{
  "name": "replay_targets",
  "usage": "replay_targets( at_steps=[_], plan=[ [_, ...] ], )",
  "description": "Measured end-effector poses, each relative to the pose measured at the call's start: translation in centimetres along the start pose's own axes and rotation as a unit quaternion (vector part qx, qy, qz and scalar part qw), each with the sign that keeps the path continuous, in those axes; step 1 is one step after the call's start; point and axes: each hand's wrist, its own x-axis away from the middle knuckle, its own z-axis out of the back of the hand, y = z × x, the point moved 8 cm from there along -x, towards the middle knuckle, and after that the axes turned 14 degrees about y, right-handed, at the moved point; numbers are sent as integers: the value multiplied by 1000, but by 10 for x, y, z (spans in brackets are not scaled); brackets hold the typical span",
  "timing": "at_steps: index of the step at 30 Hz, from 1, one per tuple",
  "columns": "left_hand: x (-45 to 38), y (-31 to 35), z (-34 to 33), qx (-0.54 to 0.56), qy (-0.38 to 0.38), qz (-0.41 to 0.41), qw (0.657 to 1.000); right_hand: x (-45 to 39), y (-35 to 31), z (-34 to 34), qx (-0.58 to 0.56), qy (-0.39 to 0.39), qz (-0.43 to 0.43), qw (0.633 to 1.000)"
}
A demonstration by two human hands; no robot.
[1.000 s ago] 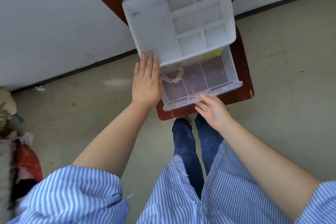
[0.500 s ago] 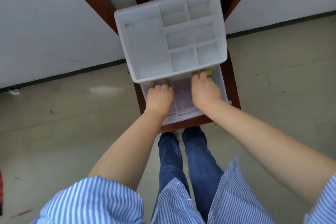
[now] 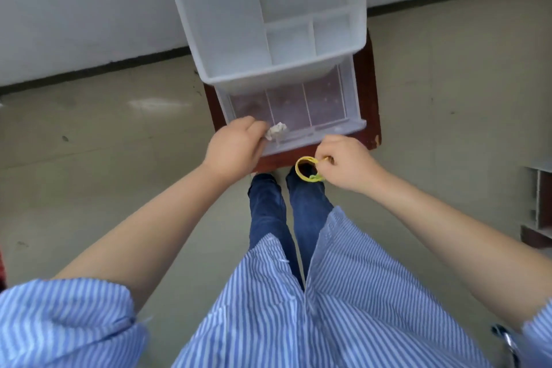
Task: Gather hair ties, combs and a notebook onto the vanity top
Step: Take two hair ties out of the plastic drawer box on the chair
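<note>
left hand (image 3: 231, 148) clenched on a cream fabric hair tie (image 3: 276, 131) at the front lip of the open clear drawer (image 3: 343, 125); right hand (image 3: 348, 163) pinching a yellow hair tie (image 3: 307, 169) just in front of the drawer, above the table (image 3: 372, 116) edge. to finish well, lift both ties clear of the lip, then set them on the white organiser tray (image 3: 227, 24). the yellow loop hangs open toward the camera, long axis roughly left-right; the cream tie is bunched, axis unclear.
</note>
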Motion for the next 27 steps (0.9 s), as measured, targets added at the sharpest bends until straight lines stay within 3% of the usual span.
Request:
replay_targets(
  at_steps=[2,4,6,9,12,14,17,19,22,24,27],
  plan=[
    [13,-3,4,9,9,17,1000,18,22,-24,-106,-63,-137,983],
    [22,-4,7,21,19,20,999,25,39,-49,-238,-92,-292,922],
    [25,-8,7,27,26,31,999,19,37,-65,-345,-92,-379,853],
    [24,-12,19,37,57,53,996,-6,21,-60,-431,-25,-400,808],
    [17,-8,44,39,99,40,993,-32,-2,-46,-504,28,-352,788],
    [9,-13,66,25,144,35,989,-49,-20,-40,-484,12,-312,817],
    [-3,-21,89,7,187,43,981,-81,-36,-23,-333,7,-246,910],
    [-8,-23,95,3,191,72,979,-93,-44,-11,-245,3,-202,948],
    [-24,-14,94,-9,151,90,984,-80,-42,8,-136,4,-149,979],
    [-44,10,88,-25,106,36,993,-56,-36,25,-47,32,-105,993],
    [-69,62,76,-35,46,-55,997,-10,-17,59,-34,134,-87,987]
  ],
)
